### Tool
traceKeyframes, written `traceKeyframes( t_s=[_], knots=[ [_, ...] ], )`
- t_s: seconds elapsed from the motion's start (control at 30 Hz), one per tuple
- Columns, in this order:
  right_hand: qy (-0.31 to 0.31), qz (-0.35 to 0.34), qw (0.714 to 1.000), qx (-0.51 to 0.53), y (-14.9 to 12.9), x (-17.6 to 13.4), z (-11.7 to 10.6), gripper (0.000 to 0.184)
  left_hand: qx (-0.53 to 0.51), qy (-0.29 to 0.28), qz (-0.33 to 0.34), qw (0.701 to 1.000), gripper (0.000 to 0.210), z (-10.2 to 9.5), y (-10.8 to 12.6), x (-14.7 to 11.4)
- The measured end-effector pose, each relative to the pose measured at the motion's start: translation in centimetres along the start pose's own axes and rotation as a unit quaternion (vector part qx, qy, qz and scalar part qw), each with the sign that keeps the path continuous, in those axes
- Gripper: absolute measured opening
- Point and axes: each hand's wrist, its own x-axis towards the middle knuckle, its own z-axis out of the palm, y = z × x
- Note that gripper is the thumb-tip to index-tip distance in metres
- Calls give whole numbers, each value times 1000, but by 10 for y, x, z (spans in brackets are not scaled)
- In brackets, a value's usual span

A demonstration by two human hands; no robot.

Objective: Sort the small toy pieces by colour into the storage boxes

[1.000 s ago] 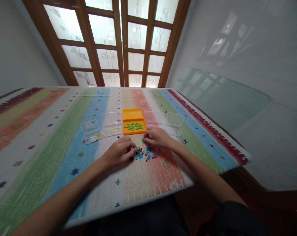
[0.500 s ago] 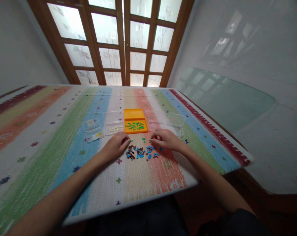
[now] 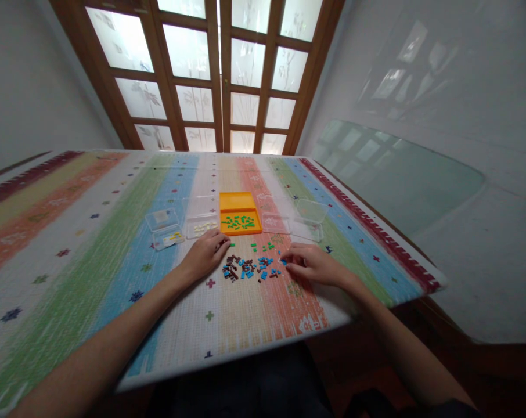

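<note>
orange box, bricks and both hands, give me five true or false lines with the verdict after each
1. The orange box stands open. True.
2. The bricks inside it are brown. False: they are green bricks.
3. Blue bricks lie loose on the cloth. True.
4. The left hand is inside the orange box. False: it is outside, near the box's front left corner.
5. The right hand is to the right of the brown bricks. True.
</note>
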Motion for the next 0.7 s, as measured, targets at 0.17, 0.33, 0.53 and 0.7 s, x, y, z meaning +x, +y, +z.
traceKeyframes(
  t_s=[0.17,0.33,0.53,0.7],
  knots=[
    [27,18,999,-11,2,0,3,22,-19,-3,7,1000,19,-11,6,-2],
    [37,31,998,-37,1,6,6,23,-49,-81,43,995,18,-29,9,-5],
    [25,34,999,-16,0,9,9,28,-61,-141,61,986,18,-34,14,-8],
    [22,17,1000,8,-4,9,15,21,-65,-168,42,983,16,-34,22,-10]
  ],
)
